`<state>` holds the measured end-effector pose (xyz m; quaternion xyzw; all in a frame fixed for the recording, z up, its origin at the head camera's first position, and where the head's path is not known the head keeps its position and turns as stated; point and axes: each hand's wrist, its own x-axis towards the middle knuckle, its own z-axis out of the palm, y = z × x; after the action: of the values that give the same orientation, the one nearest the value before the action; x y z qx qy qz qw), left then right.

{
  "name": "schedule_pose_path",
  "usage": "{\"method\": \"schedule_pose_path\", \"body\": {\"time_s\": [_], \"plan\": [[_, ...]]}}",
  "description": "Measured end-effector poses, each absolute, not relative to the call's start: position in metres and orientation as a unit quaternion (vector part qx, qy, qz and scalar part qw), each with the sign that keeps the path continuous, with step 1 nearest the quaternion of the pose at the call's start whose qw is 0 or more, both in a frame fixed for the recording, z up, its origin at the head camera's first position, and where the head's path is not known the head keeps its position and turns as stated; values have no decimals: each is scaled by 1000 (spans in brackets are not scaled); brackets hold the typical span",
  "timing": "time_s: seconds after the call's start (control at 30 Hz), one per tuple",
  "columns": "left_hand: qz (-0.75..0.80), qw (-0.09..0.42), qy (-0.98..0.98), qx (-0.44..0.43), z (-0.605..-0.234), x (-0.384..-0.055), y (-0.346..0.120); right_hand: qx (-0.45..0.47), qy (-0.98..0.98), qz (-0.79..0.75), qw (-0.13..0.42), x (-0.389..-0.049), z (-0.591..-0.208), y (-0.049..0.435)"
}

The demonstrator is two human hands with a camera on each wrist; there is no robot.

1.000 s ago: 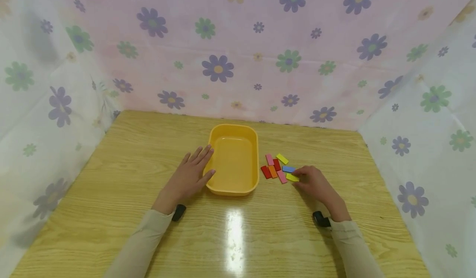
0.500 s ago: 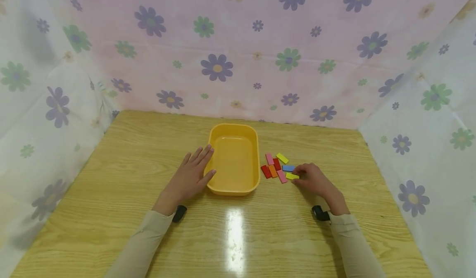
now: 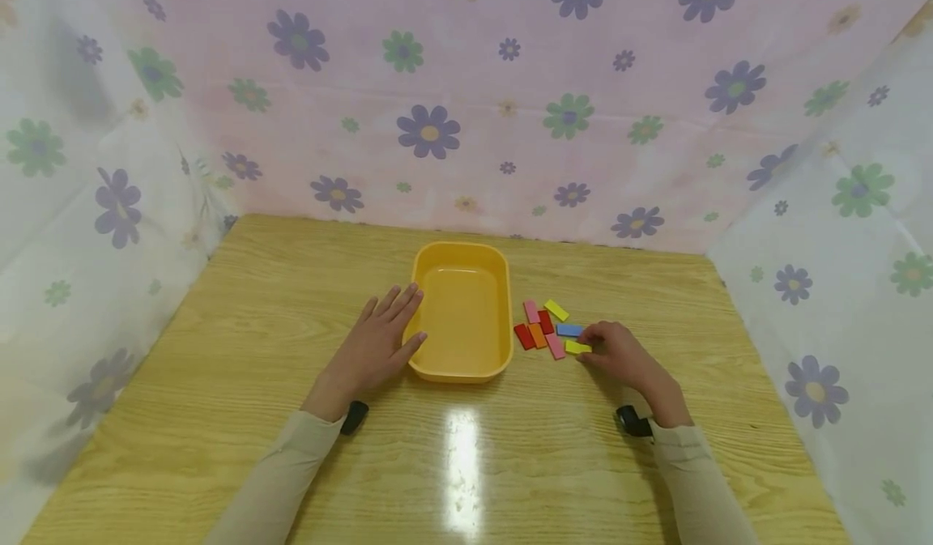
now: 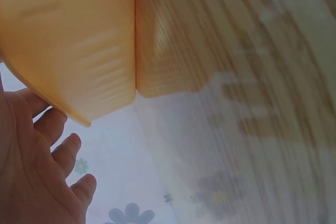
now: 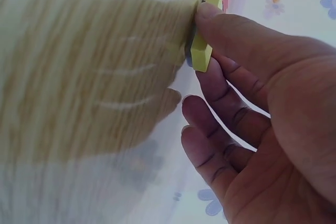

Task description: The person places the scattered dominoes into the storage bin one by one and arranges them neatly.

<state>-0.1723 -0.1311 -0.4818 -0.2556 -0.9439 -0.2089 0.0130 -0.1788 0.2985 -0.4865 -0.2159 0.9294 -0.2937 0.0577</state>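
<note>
On the left, my left hand [image 3: 368, 352] rests with spread, straight fingers over the near-left rim of a yellow-orange plastic tub [image 3: 509, 318]. Its fingertips lie along the rim, as the left wrist view shows from the side. To the right of the tub, my right hand [image 3: 623, 360] pinches the end of a yellow block [image 5: 201, 59] between thumb and fingers. That block is still down among the others. A blue block [image 3: 568, 330] lies just behind it, close to the index finger. The other right fingers are loosely bent.
Between the tub and my right hand lie several flat blocks: a second yellow block [image 3: 557, 311], an orange block [image 3: 537, 335], two red ones and two pink ones. They sit on a wood-grain table [image 3: 291, 286]. Flowered cloth [image 3: 437, 59] closes in the back and both sides.
Hardly anything differs. The view shifts slightly, and my right hand stays at the yellow block with only a small movement. My left hand keeps its place on the tub.
</note>
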Motion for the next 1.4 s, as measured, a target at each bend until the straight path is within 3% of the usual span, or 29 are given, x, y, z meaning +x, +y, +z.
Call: {"method": "schedule_pose_path", "body": {"time_s": [0.57,1.4], "plan": [[-207,14,-945,-254,-483,-171,-128,-179,936,-290,92,-171,-477,294],[-213,17,-944,-252,-481,-170,-130,-142,910,-383,69,-171,-479,279]]}}
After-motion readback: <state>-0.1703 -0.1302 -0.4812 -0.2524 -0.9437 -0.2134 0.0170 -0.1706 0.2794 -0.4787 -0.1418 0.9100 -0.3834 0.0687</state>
